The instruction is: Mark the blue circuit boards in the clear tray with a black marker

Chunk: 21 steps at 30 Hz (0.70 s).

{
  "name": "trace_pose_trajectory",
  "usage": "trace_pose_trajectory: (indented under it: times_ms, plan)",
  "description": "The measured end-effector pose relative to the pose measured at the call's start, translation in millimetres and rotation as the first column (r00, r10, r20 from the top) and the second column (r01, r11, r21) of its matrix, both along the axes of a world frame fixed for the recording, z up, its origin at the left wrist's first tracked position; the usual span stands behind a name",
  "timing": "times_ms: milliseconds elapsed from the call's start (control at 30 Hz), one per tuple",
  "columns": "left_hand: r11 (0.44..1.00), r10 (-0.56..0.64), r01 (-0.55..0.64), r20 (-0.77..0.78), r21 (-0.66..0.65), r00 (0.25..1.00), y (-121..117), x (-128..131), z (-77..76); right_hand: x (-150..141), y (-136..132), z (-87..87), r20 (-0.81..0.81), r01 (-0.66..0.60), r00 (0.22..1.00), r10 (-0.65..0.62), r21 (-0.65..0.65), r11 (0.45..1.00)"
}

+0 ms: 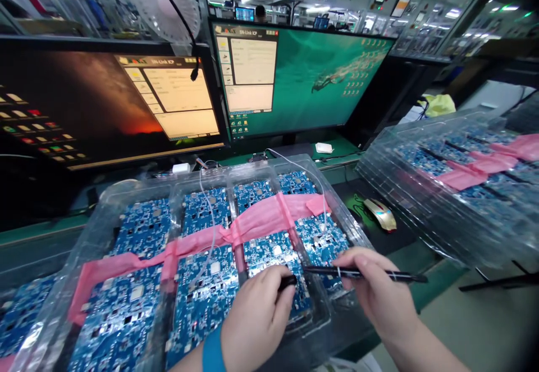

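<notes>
My right hand [377,287] pinches a slim black pen [400,276], its tip pointing left above the rightmost circuit boards. Closed in my left hand [261,310] is a small black piece that looks like a pen cap [288,282]; most of it is hidden by the fingers. A blue band circles the left wrist. Below both hands lies a clear plastic tray [118,191] holding several blue circuit boards [202,293] in columns. A pink strip [261,217] runs across the boards, and thin white cables [209,200] loop over them.
Two monitors [311,80] stand behind the tray, with a fan [166,4] above the left one. To the right are a gold mouse [380,214] on a dark pad and stacked clear trays [391,192] with more boards. A small white box [324,148] sits near the monitor.
</notes>
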<state>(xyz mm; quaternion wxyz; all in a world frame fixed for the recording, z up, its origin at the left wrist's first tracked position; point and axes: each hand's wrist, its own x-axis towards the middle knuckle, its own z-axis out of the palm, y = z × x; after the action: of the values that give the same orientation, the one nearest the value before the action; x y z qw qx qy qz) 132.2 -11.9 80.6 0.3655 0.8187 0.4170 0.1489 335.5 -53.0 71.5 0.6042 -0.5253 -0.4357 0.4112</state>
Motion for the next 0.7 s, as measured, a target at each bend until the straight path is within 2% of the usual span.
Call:
trace_pose_trajectory:
  times_ms: [167,267,400,500,600,700]
  plan:
    - [0.997,0.069,-0.072,0.063,0.043,0.996,0.4,-1.1,0.1,-17.6,1.2,-1.6,-0.109,-0.01,0.994,0.005,-0.05,0.999]
    - [0.996,0.057,-0.061,0.067,0.06,0.996,0.7,-1.9,-0.6,-18.1,0.6,-7.6,-0.107,-0.044,0.994,0.029,-0.139,0.989]
    - [0.995,0.027,-0.035,0.088,0.098,0.996,0.3,-3.9,-2.1,-19.2,1.0,-8.5,-0.071,-0.082,0.995,0.069,-0.189,0.979]
    - [0.993,0.02,-0.029,0.076,0.117,0.997,0.6,-4.7,-0.7,-19.7,0.7,-0.5,-0.026,-0.103,0.995,0.1,-0.193,0.976]
    - [0.994,-0.019,0.015,0.031,0.111,0.999,1.8,-4.3,2.7,-18.6,-1.4,8.3,0.107,-0.133,0.982,0.154,-0.186,0.974]
    - [0.99,-0.072,0.07,0.007,0.119,0.997,2.2,-4.7,3.7,-20.4,-2.2,10.0,0.211,-0.162,0.957,0.201,-0.19,0.968]
